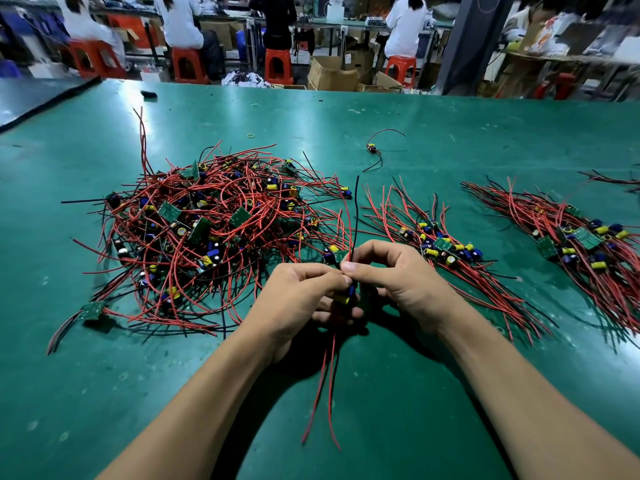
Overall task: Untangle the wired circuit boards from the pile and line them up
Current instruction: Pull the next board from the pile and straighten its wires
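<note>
Pinching one board (345,295) between left hand (298,299) and right hand (398,275), fingers of both curled round it, red leads (328,375) trailing back toward the wrists. Left of the hands, the tangled pile (207,230); right, two lined-up rows (440,247); beyond, a lone board (372,148) and a yellow band (250,135). Underneath, green table (450,133); farther off, orange stools (277,65), seated workers (405,26), cartons (330,76).
</note>
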{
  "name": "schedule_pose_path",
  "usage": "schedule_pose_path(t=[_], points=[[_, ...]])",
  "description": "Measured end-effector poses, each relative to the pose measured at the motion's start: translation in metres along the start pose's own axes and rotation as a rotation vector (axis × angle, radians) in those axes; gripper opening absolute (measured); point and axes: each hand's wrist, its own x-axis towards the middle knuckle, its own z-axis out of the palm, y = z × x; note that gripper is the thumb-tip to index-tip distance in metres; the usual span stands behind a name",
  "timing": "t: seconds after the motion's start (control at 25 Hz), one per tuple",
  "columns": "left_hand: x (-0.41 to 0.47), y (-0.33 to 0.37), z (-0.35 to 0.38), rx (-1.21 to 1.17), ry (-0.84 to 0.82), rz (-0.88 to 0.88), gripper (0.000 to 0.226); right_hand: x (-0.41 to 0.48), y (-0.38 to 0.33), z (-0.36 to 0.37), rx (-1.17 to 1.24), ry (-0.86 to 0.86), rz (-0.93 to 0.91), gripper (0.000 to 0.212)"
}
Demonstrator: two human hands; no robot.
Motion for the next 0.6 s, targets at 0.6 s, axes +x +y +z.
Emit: schedule_pose_path(t=[0.6], points=[[0.001, 0.003, 0.006, 0.001, 0.052, -0.01, 0.023, 0.022, 0.004, 0.004, 0.231, 0.607, -0.164, 0.019]])
